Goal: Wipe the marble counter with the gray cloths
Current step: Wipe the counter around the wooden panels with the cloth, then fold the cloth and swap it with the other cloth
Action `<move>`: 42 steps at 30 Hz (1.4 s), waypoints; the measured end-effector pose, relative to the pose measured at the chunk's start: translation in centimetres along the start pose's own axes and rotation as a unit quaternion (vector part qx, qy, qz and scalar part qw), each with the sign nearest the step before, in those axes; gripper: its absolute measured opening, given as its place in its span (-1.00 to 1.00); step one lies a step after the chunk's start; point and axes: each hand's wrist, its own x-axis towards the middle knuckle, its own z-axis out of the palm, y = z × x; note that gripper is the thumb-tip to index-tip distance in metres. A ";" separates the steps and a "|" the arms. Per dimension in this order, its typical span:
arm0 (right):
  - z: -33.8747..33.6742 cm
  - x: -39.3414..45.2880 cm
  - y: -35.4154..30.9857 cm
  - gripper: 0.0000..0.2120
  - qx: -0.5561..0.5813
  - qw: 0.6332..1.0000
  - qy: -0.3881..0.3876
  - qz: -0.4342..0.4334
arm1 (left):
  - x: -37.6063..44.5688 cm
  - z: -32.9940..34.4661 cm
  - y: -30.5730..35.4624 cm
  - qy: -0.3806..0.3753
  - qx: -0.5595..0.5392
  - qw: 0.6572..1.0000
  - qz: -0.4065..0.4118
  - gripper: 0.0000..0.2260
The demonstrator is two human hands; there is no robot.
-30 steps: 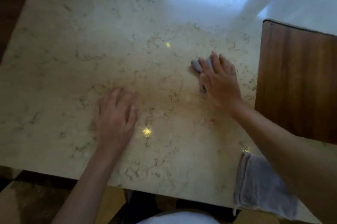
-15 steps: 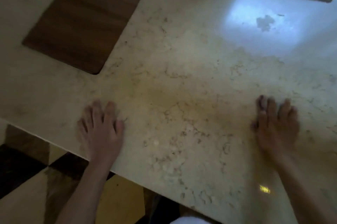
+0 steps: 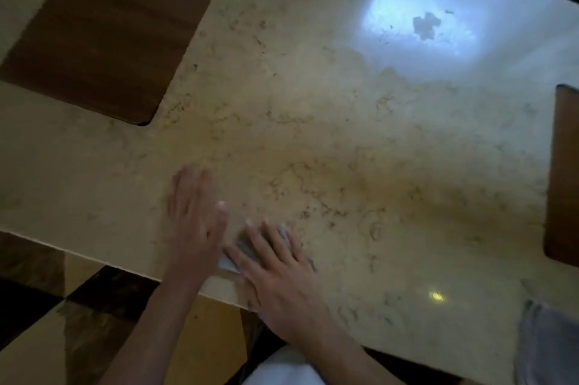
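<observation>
My right hand [image 3: 279,268] presses flat on a small gray cloth [image 3: 228,263] near the front edge of the beige marble counter [image 3: 344,140]. Only bits of that cloth show by my thumb and between my fingers. My left hand [image 3: 194,221] lies flat on the marble just left of it, fingers spread and blurred, and no cloth shows under it. A second gray cloth [image 3: 546,344] lies at the counter's front right corner, apart from both hands.
A dark wooden board [image 3: 109,37] sits on the counter at the back left, and another wooden board [image 3: 564,178] at the right edge. A bright window reflection [image 3: 416,24] lies at the back. The counter's front edge [image 3: 94,254] runs diagonally above a checkered floor [image 3: 62,322].
My right hand has slid the cloth left across the counter until it is beside my left hand at the front edge. The view has shifted right, bringing the right board and second cloth back in.
</observation>
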 end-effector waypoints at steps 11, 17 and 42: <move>-6.1 -8.8 19.4 -0.48 -0.029 0.879 0.094 0.467 | -3.0 9.2 10.4 -0.190 0.237 0.934 0.191 -0.46; -1.6 -16.0 10.1 -0.46 -0.010 0.933 0.072 0.353 | -3.0 8.4 12.4 -0.225 0.250 0.930 0.150 -0.43; -8.7 -17.7 15.8 -0.37 0.434 0.807 0.133 0.377 | -7.5 8.1 25.6 -0.371 -0.275 0.853 -0.245 -0.86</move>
